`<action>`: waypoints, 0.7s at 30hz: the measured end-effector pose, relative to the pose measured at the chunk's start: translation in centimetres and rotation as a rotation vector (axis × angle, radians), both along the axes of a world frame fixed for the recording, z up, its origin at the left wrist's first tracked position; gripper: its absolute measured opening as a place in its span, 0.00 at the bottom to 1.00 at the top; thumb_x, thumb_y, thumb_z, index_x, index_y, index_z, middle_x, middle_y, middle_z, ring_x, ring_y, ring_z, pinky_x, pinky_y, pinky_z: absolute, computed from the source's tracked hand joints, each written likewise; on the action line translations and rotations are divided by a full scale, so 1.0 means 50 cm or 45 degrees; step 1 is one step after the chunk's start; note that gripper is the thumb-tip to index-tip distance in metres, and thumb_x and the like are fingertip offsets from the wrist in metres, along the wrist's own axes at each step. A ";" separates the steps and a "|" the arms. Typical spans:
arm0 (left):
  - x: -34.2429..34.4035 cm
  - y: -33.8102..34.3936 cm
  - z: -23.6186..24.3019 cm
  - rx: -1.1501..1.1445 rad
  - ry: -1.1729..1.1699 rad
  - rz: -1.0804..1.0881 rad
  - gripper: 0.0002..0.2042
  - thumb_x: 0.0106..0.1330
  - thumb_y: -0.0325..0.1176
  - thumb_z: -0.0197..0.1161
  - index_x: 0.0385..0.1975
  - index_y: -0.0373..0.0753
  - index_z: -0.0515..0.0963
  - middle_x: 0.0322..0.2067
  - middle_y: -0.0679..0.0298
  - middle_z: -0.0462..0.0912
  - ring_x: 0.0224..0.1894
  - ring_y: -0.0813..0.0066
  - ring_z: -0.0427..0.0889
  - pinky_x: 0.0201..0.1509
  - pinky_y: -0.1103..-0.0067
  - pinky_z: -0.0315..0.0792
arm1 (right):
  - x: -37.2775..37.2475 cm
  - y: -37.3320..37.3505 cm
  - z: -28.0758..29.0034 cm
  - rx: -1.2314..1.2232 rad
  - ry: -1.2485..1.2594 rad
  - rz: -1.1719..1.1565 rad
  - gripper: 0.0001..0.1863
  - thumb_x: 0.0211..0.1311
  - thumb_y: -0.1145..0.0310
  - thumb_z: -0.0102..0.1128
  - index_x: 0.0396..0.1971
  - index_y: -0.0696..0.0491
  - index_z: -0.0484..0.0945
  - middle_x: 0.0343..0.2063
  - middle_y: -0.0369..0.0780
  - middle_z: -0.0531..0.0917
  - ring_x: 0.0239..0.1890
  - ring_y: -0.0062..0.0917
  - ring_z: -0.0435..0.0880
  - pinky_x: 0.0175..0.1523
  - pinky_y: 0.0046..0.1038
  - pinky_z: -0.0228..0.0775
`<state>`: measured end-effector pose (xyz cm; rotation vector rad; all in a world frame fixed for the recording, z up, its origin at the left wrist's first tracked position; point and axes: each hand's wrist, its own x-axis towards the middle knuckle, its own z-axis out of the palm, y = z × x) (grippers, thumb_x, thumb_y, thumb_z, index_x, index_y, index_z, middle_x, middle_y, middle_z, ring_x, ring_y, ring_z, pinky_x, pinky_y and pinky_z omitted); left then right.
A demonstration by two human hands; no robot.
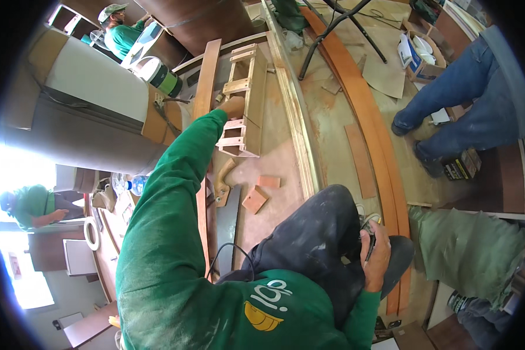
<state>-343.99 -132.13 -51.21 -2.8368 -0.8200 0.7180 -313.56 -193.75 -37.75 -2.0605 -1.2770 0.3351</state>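
Note:
My left arm stretches forward to a long, narrow box frame (254, 105) of pale wood with crosspieces along its open side. At the frame, my left hand (233, 107) reaches between the crosspieces; its fingers are hidden. By my right knee, my right hand (377, 256) is closed around a slim dark object (370, 248), too small to name. A handsaw (227, 219) with a wooden handle lies near my left side. Beside it are two small reddish wood blocks (255, 199).
Long reddish planks (356, 87) curve along the right, past a pale timber rail (291, 105). A person in jeans (478, 99) stands at right. Black metal legs (332, 29) rise ahead. A white-and-green bucket (159, 76) is at upper left. Two more people in green shirts are at left.

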 end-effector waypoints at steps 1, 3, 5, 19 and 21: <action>0.032 -0.026 0.006 0.026 -0.150 0.029 0.07 0.57 0.29 0.66 0.28 0.32 0.88 0.32 0.41 0.88 0.39 0.43 0.90 0.41 0.58 0.83 | 0.001 -0.005 0.005 -0.012 0.001 -0.015 0.15 0.73 0.70 0.63 0.54 0.60 0.79 0.41 0.52 0.83 0.45 0.47 0.84 0.52 0.41 0.76; 0.061 -0.061 0.016 0.028 -0.291 0.096 0.08 0.58 0.28 0.64 0.28 0.31 0.88 0.32 0.42 0.88 0.38 0.44 0.90 0.41 0.58 0.83 | 0.002 -0.013 0.008 -0.024 0.000 -0.039 0.15 0.73 0.71 0.64 0.55 0.60 0.79 0.41 0.51 0.83 0.44 0.46 0.85 0.51 0.40 0.76; -0.177 0.011 0.067 0.374 0.129 0.041 0.08 0.61 0.30 0.66 0.33 0.34 0.90 0.34 0.47 0.90 0.38 0.52 0.92 0.40 0.64 0.84 | -0.010 0.015 0.010 0.048 0.172 0.097 0.16 0.73 0.69 0.64 0.56 0.58 0.79 0.44 0.50 0.84 0.47 0.47 0.84 0.55 0.42 0.74; 0.008 -0.176 0.217 -0.011 -0.804 0.903 0.13 0.55 0.46 0.75 0.31 0.43 0.91 0.30 0.54 0.91 0.36 0.56 0.91 0.47 0.65 0.84 | -0.002 -0.011 0.010 0.044 0.119 -0.046 0.16 0.72 0.68 0.65 0.54 0.58 0.80 0.44 0.50 0.84 0.46 0.48 0.84 0.54 0.42 0.74; 0.000 -0.169 0.201 0.028 -0.794 0.968 0.13 0.53 0.44 0.75 0.31 0.43 0.91 0.34 0.53 0.91 0.39 0.56 0.91 0.49 0.65 0.84 | -0.002 -0.011 0.009 0.067 0.142 -0.046 0.16 0.72 0.67 0.65 0.54 0.58 0.80 0.43 0.50 0.84 0.46 0.48 0.84 0.53 0.42 0.74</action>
